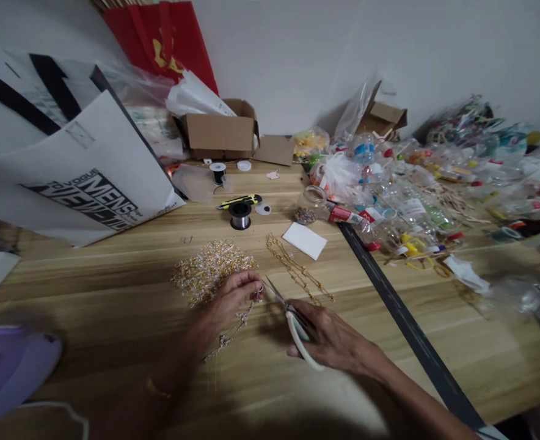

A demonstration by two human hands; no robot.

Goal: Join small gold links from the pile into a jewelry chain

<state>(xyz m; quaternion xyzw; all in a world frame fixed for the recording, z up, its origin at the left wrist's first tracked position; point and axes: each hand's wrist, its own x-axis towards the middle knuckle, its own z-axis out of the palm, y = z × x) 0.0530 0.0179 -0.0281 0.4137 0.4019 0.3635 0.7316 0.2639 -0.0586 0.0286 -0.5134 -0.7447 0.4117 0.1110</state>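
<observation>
My left hand (236, 296) pinches one end of a silvery beaded chain (233, 333), whose other end trails down over the wooden table. In my right hand (334, 336) is a pair of scissors (300, 333) with white handles. The blades part slightly and point at the fingertips of my left hand, close to the chain's end. Behind my left hand lies a heap of gold and clear beads (215, 266). Gold beaded chains (297, 272) lie stretched out beyond the scissors. Whether a thread runs between the blades is too fine to tell.
A spool of clear line (240, 216), a yellow utility knife (240, 201) and a white card (305, 240) lie farther back. A jar of beads (310, 206) stands beside piled plastic bottles (402, 201) on the right. A large paper bag (82, 177) and a purple iron (13, 373) are at left.
</observation>
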